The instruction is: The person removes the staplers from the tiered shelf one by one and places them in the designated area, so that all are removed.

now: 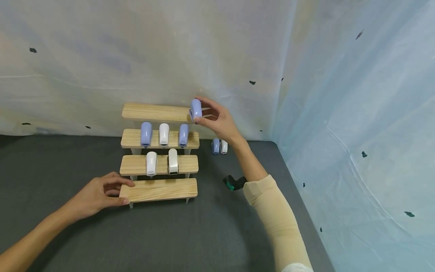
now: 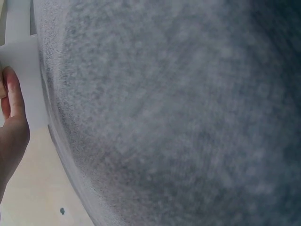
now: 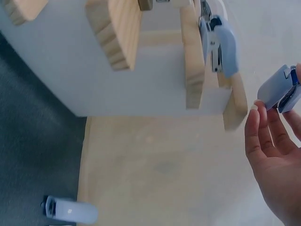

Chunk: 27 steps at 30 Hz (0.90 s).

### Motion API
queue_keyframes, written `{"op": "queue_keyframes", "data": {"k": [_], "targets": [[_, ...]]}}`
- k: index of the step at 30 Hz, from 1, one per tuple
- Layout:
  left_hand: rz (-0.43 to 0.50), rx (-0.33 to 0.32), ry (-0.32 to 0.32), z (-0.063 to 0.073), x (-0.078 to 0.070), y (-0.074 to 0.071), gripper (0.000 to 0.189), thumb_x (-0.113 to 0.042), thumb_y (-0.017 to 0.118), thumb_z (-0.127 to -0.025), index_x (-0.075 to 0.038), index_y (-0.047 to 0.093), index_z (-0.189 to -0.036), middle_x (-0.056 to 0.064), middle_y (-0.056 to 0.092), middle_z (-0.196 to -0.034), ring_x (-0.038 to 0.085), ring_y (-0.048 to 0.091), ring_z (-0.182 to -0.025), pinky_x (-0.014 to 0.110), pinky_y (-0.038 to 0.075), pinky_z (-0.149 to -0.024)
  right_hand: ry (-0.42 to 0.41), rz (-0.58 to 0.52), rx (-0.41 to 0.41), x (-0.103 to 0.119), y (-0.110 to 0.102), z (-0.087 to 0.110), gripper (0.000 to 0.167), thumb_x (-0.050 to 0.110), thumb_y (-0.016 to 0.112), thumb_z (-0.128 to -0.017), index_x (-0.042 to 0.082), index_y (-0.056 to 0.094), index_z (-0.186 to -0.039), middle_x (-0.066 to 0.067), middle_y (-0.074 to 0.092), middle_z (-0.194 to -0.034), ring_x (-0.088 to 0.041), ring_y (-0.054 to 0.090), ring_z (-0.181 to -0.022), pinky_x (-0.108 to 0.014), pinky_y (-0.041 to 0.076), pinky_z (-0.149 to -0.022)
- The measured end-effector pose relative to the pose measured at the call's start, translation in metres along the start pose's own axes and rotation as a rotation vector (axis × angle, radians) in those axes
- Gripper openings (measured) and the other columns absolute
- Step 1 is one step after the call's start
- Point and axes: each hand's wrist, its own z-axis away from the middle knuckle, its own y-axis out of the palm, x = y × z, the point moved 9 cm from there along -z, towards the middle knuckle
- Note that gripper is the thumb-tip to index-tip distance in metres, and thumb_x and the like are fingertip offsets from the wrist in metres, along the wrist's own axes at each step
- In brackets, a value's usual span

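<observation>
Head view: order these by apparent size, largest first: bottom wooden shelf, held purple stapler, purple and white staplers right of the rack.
1. Bottom wooden shelf
2. Held purple stapler
3. Other purple stapler and white stapler: too alike to rank.

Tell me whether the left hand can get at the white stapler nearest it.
Probably yes: the left hand is at the left end of the bottom shelf, and nothing visible stands between it and that white stapler.

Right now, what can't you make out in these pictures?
Held stapler: right wrist view, partly cut off by right edge.
Left hand: left wrist view, partly cut off by left edge.
Dark object: head view, partly behind right forearm; can't tell what.
Any lettering on shelved staplers: head view, too small.
</observation>
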Motion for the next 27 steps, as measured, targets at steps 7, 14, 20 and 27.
{"op": "queue_keyframes", "data": {"k": [7,14,20,27], "targets": [[0.002,-0.001,-0.008,0.001,-0.002,-0.001,0.038,-0.016,0.082,-0.083,-0.007,0.068,-0.118,0.012,0.054,-0.111,0.006,0.060,-0.091,0.021,0.053,-0.077,0.029,0.021,-0.002,-0.008,-0.013,0.012,0.061,-0.007,0.067,-0.090,0.000,0.046,-0.146,-0.024,0.054,-0.130,-0.038,0.056,-0.111,-0.053,0.047,-0.095],[-0.002,-0.001,-0.008,0.001,-0.003,0.000,0.038,-0.015,0.083,-0.083,-0.006,0.068,-0.117,0.013,0.053,-0.110,0.008,0.058,-0.089,0.020,0.053,-0.077,0.080,0.075,-0.003,0.005,-0.020,0.028,0.059,-0.008,0.068,-0.088,-0.009,0.045,-0.143,-0.028,0.054,-0.129,-0.042,0.056,-0.111,-0.048,0.048,-0.095],[0.012,0.007,-0.038,0.001,-0.001,0.000,0.040,-0.017,0.082,-0.083,-0.005,0.067,-0.119,0.013,0.053,-0.113,0.007,0.061,-0.094,0.023,0.054,-0.078,0.131,0.083,-0.001,-0.001,-0.027,0.036,0.059,-0.006,0.068,-0.089,-0.008,0.045,-0.143,-0.026,0.055,-0.130,-0.042,0.056,-0.111,-0.045,0.050,-0.092],[0.008,0.010,-0.027,0.001,-0.002,0.000,0.040,-0.017,0.081,-0.084,-0.006,0.067,-0.119,0.014,0.053,-0.115,0.006,0.062,-0.094,0.025,0.054,-0.074,0.171,0.085,0.010,-0.021,-0.035,0.047,0.062,-0.004,0.068,-0.090,-0.005,0.042,-0.147,-0.027,0.052,-0.134,-0.045,0.055,-0.113,-0.047,0.051,-0.091]]}}
